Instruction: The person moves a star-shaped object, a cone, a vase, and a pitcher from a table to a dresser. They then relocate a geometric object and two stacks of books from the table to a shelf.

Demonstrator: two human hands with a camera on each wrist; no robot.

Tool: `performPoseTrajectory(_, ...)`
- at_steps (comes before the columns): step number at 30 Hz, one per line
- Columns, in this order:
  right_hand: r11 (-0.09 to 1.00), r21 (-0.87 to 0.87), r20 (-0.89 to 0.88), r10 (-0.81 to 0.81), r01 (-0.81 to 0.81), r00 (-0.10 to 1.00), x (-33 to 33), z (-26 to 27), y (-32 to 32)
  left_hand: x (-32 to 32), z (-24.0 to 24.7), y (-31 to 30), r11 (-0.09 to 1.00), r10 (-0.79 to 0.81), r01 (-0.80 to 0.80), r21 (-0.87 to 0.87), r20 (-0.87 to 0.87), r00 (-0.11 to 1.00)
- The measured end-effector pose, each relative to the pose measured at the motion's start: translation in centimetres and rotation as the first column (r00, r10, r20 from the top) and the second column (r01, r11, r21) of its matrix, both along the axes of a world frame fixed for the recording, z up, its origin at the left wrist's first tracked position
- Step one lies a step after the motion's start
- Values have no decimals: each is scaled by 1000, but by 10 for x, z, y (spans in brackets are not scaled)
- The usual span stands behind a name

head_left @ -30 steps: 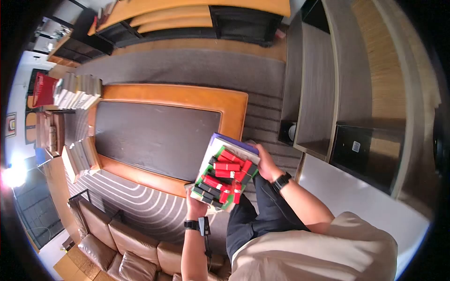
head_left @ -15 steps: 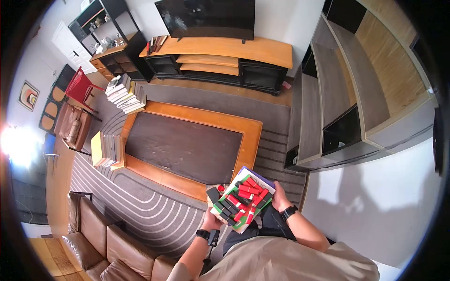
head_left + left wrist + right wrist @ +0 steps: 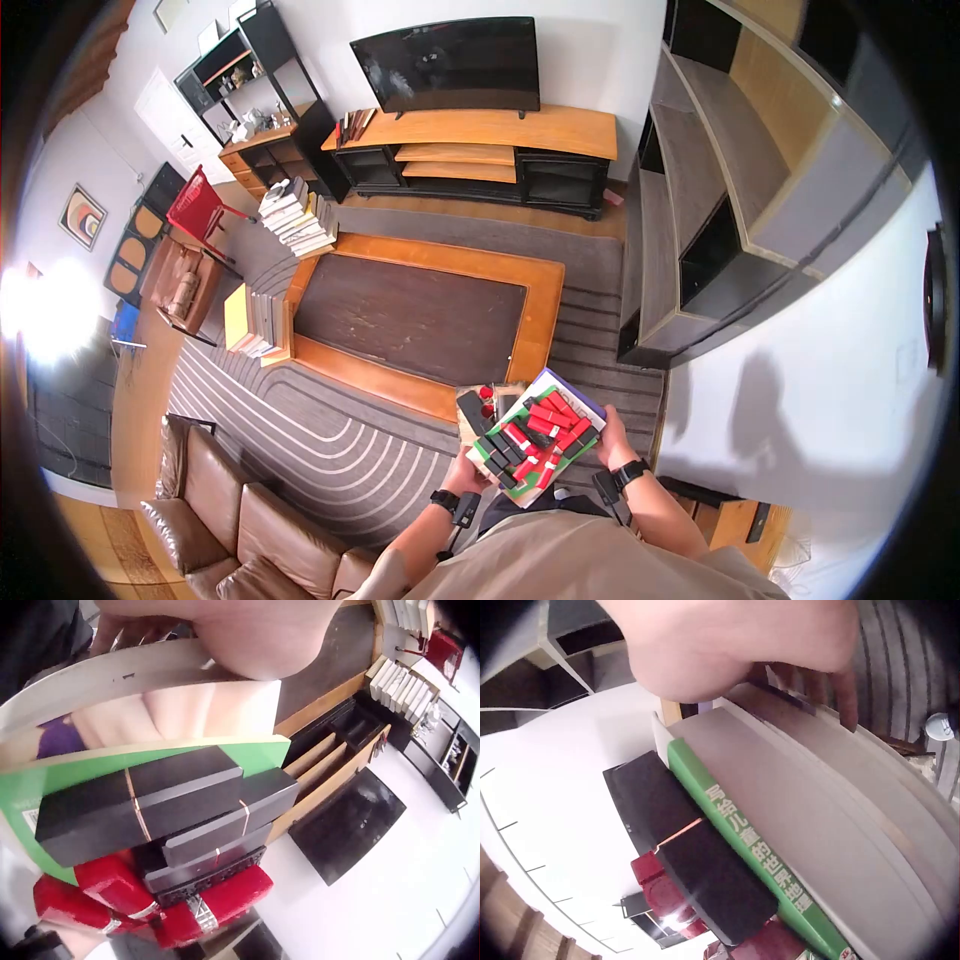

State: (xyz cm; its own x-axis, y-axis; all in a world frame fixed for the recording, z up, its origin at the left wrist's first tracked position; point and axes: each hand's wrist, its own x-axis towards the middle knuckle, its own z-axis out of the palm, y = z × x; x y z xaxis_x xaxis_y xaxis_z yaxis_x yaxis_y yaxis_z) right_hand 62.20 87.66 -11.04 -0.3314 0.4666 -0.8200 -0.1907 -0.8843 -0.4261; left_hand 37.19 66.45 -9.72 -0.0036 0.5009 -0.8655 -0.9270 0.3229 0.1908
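My left hand (image 3: 466, 474) and right hand (image 3: 612, 440) grip a stack of books between them, in front of my body. The top book has a green cover (image 3: 262, 754) and a green spine with pale lettering (image 3: 757, 851). Thick pale page edges (image 3: 810, 802) show beneath it. Several small red boxes (image 3: 552, 412) and black boxes (image 3: 142, 806) with thin bands lie loosely on the cover. Fingers of the right hand curl against the books' side in the right wrist view. In the left wrist view, the left hand (image 3: 262, 634) lies along the stack's edge.
Just beyond the stack, a black box (image 3: 474, 411) and red round items (image 3: 487, 393) show near the low table's orange rim (image 3: 545, 320). Book piles (image 3: 300, 215) stand at its far end. A brown sofa (image 3: 240, 530) is left, a shelf unit (image 3: 720, 190) right.
The head view has tilted up, bringing the television into sight. The held stack sits lower and further right in view, and the black box and red round items have appeared beyond it.
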Motion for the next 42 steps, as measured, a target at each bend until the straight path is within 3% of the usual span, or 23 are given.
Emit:
performPoseTrajectory(4,999,-15,-20,-32,32,999,13,3,-17,5,26,3,998,-65,65,4,-13,998)
performPoseTrajectory(6,997,-2,-56,-82,82,995,11,8,-23,4,37,8,995,-42,38,90,36,998)
performPoseTrajectory(7,990,-1,-71,-138,138,988,10,8,-34,3,39,4,999,-40,40,12,7,999)
performPoseTrajectory(11,977,-60,-106,-210,205,972,21,-4,-60,1,51,0,992,-126,125,-29,-36,991)
performPoseTrajectory(14,963,-49,-114,-270,266,956,31,61,-74,11,70,-13,989,-147,147,2,-10,989)
performPoseTrajectory(16,953,-55,-205,-303,299,931,41,50,-74,24,81,-2,990,-107,107,87,-11,994)
performPoseTrajectory(17,965,-1,-179,-257,261,950,46,-6,-75,24,75,4,980,-164,166,110,-23,986)
performPoseTrajectory(18,970,40,-58,-237,239,970,36,34,-49,17,71,26,980,-182,184,69,-34,983)
performPoseTrajectory(19,973,48,-78,-220,224,972,41,18,-44,27,87,40,977,-210,211,28,-38,977)
performPoseTrajectory(23,977,76,85,-208,202,975,73,71,-37,58,124,67,948,-308,310,70,-32,951)
performPoseTrajectory(24,958,109,95,-276,265,957,79,87,-39,62,132,71,936,-347,348,47,-38,937)
performPoseTrajectory(26,917,144,125,-390,373,912,85,106,-54,57,130,68,901,-427,428,70,-40,904)
performPoseTrajectory(28,945,89,119,-322,313,939,88,117,-65,58,132,69,888,-453,454,67,-33,891)
performPoseTrajectory(31,903,58,52,-429,426,902,85,115,-88,52,130,63,865,-497,497,65,-17,868)
performPoseTrajectory(35,874,-5,139,-480,486,866,78,109,-113,36,120,51,827,-560,557,72,33,828)
performPoseTrajectory(42,887,17,156,-459,462,875,67,136,-153,30,142,9,823,-566,561,83,46,823)
